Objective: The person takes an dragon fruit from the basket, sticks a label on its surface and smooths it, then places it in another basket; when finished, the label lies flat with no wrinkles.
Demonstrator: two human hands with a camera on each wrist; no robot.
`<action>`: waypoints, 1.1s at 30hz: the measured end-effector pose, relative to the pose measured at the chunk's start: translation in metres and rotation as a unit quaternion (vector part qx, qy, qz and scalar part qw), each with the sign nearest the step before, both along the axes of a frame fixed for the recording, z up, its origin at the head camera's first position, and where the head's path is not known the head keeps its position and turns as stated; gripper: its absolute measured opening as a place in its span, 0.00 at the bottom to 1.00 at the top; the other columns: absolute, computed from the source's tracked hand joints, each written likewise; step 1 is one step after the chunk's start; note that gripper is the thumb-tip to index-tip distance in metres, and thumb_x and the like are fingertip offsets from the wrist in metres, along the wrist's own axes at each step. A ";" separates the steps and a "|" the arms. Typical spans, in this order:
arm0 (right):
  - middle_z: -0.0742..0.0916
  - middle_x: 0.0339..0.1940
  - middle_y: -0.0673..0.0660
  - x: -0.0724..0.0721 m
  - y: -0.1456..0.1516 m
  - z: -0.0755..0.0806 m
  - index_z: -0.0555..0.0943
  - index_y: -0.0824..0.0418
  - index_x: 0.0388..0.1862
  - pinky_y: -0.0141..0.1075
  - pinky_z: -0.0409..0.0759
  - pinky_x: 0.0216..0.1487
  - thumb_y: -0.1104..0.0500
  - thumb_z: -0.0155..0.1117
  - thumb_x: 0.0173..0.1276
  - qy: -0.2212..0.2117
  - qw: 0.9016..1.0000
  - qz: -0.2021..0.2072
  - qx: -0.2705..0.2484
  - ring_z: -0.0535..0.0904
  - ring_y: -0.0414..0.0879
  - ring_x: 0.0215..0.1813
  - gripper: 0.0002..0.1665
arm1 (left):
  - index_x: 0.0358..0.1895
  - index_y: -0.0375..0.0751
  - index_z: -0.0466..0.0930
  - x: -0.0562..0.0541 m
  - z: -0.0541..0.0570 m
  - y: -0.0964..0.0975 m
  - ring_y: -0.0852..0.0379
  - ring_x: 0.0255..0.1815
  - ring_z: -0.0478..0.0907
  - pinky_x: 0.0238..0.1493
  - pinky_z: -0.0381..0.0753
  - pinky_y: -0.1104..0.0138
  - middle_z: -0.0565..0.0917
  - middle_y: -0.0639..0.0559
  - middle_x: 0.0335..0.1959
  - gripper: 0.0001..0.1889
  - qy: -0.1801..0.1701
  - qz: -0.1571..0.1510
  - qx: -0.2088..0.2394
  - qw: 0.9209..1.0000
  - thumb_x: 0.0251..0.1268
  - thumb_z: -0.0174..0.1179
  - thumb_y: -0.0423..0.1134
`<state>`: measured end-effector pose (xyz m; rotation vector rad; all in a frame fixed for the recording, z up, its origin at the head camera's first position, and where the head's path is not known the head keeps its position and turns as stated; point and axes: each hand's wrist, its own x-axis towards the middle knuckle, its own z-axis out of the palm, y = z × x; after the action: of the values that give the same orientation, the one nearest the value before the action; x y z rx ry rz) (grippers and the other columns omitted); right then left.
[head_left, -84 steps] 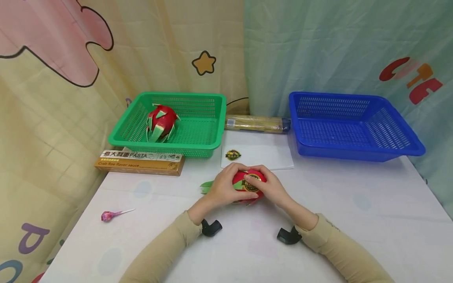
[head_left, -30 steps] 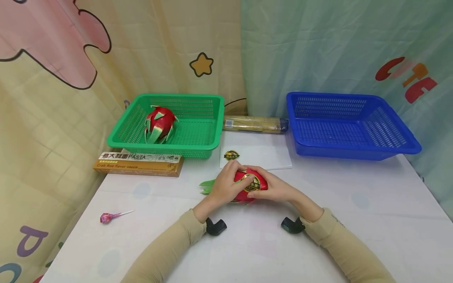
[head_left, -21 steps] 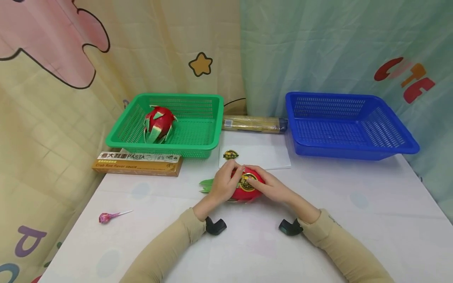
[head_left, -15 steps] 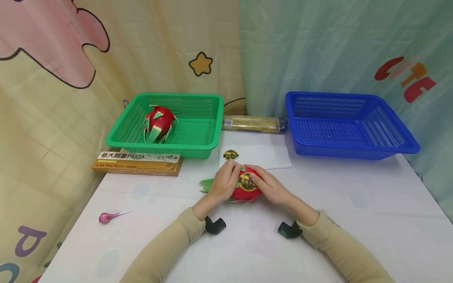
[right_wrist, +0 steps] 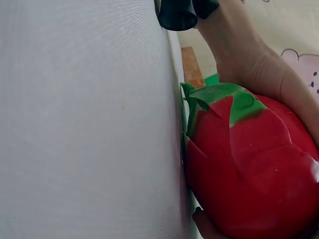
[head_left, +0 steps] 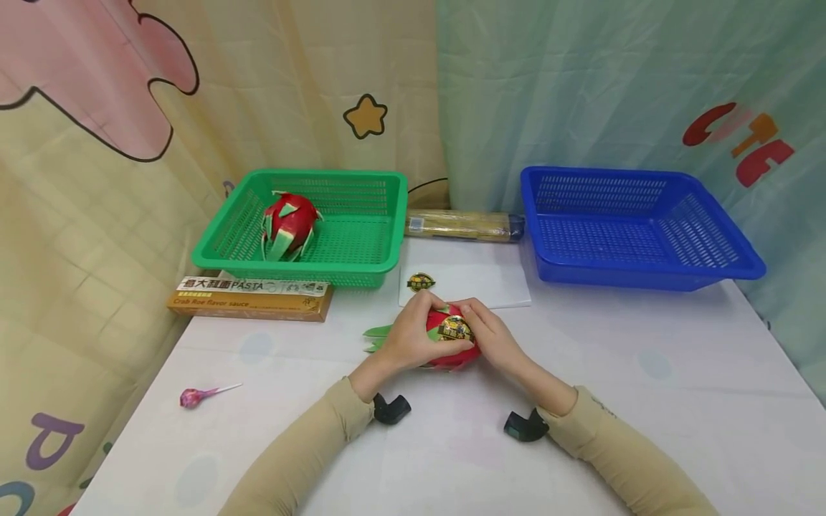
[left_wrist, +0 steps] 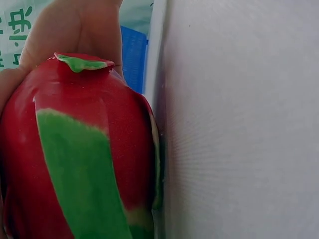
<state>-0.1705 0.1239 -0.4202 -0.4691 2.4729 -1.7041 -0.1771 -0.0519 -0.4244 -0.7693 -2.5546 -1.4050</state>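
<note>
A red dragon fruit (head_left: 452, 356) with green scales lies on its side on the white tabletop, its leafy end to the left. On its upper side is a round black-and-gold sticker (head_left: 455, 328). My left hand (head_left: 408, 335) grips the fruit from the left, its thumb stretched along the sticker's lower edge. From the right, my right hand (head_left: 498, 342) holds the fruit, with the thumb at the sticker's upper right edge. Both wrist views show the dragon fruit (left_wrist: 99, 149) close up, resting against the table; most fingertips are hidden behind it.
Behind the hands lies a white sheet (head_left: 477, 272) bearing a similar sticker (head_left: 421, 282). A green basket (head_left: 361, 274) holds another dragon fruit (head_left: 292, 221). Around are a blue basket (head_left: 613, 274), a pasta box (head_left: 252, 301), a wrapped yellowish bundle (head_left: 464, 225) and a lollipop (head_left: 193, 398).
My left thumb has come down from beside its fingers to the sticker's lower edge. My right thumb has shifted up along the sticker's right side. The fruit stays in place, slightly turned.
</note>
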 end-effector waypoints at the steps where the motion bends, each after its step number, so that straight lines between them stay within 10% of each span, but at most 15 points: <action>1: 0.81 0.50 0.59 0.000 -0.001 0.002 0.74 0.60 0.54 0.40 0.75 0.48 0.51 0.45 0.76 -0.012 1.000 -0.002 0.001 0.76 0.47 0.47 0.18 | 0.42 0.46 0.66 0.000 0.000 0.000 0.62 0.39 0.70 0.36 0.75 0.68 0.72 0.56 0.38 0.30 -0.001 -0.002 0.001 1.000 0.41 0.74 0.54; 8: 0.82 0.46 0.57 0.002 -0.006 0.005 0.75 0.55 0.51 0.37 0.77 0.40 0.48 0.60 0.67 -0.048 0.998 -0.028 0.003 0.77 0.47 0.42 0.18 | 0.42 0.46 0.66 -0.001 -0.001 -0.001 0.63 0.40 0.69 0.35 0.73 0.70 0.72 0.58 0.38 0.31 0.016 -0.019 0.008 1.000 0.39 0.75 0.53; 23: 0.84 0.47 0.56 0.004 -0.008 -0.002 0.79 0.60 0.46 0.39 0.73 0.50 0.52 0.52 0.72 0.012 0.998 -0.058 -0.022 0.76 0.46 0.48 0.14 | 0.39 0.40 0.68 -0.005 -0.008 -0.002 0.58 0.36 0.68 0.33 0.69 0.68 0.73 0.51 0.34 0.13 0.136 -0.025 0.003 0.990 0.68 0.52 0.47; 33: 0.83 0.49 0.59 0.003 -0.009 0.002 0.79 0.64 0.48 0.36 0.74 0.47 0.56 0.49 0.75 -0.007 0.997 -0.069 -0.033 0.75 0.47 0.47 0.16 | 0.38 0.39 0.69 -0.002 -0.002 0.001 0.56 0.37 0.68 0.37 0.69 0.65 0.72 0.51 0.34 0.06 0.136 -0.016 -0.017 0.990 0.67 0.49 0.38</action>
<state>-0.1673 0.1150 -0.4180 -0.2971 2.4994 -1.8380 -0.1789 -0.0512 -0.4260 -0.9400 -2.3714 -1.1748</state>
